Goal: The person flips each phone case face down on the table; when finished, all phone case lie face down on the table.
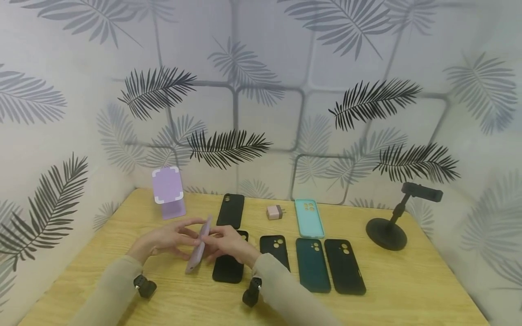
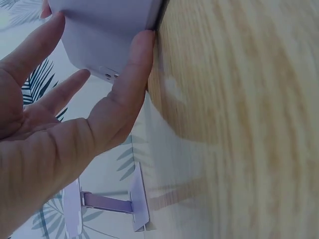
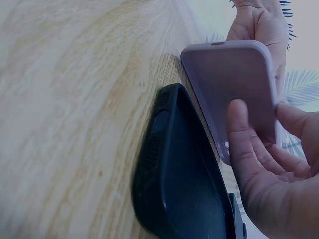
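Observation:
A lilac phone case (image 1: 195, 260) stands tilted on its long edge, close over the wooden table, between both hands. My left hand (image 1: 173, 237) holds it from the left; the left wrist view shows the thumb at its lower edge and fingertips on its outer back. My right hand (image 1: 232, 244) pinches it from the other side. In the right wrist view, the right thumb lies against the case's hollow inside (image 3: 214, 79), with other fingers at its edge. Beneath the right hand lies a black phone case (image 1: 227, 270), partly hidden by that hand.
More cases lie rightward: black (image 1: 269, 244), dark teal (image 1: 313, 267), black (image 1: 345, 269). Behind are another black case (image 1: 230, 210), a pink charger plug (image 1: 274, 212) and a turquoise case (image 1: 310, 224). A lilac stand (image 1: 168, 185) stands back left, a black phone stand (image 1: 387, 233) right.

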{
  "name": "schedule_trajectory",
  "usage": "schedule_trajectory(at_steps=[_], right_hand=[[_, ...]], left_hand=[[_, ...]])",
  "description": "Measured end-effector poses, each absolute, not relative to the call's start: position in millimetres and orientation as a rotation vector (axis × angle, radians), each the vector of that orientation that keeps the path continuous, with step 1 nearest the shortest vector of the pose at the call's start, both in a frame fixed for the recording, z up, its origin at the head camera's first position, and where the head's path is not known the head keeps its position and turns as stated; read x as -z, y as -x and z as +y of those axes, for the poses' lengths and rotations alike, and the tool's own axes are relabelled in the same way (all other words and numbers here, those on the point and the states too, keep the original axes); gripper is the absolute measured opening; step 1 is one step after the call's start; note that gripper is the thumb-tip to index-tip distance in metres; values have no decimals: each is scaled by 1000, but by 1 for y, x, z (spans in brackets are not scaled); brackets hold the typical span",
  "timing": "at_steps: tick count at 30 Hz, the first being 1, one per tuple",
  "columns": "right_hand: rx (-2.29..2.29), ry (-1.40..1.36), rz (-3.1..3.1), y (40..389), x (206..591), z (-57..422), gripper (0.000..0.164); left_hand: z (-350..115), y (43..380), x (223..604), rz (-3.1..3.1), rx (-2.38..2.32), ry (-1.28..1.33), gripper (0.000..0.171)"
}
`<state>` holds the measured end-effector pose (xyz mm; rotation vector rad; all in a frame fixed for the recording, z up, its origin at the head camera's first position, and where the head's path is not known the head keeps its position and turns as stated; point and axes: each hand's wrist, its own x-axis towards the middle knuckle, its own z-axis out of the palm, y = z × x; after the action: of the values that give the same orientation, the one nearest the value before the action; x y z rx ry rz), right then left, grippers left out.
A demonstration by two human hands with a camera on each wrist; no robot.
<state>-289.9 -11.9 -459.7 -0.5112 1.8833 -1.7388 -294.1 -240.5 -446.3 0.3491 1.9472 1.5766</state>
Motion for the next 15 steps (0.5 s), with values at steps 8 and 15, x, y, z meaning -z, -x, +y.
schedule_trajectory(at_steps=[8,15], right_hand=[[1750,414,1999,288,459,-10,35],[1738,322,2066,286,464,-10,62]], left_hand=[[-242,292,446,2089,-1491,-286,72],[-248,289,445,2157,-1475,-308,65]])
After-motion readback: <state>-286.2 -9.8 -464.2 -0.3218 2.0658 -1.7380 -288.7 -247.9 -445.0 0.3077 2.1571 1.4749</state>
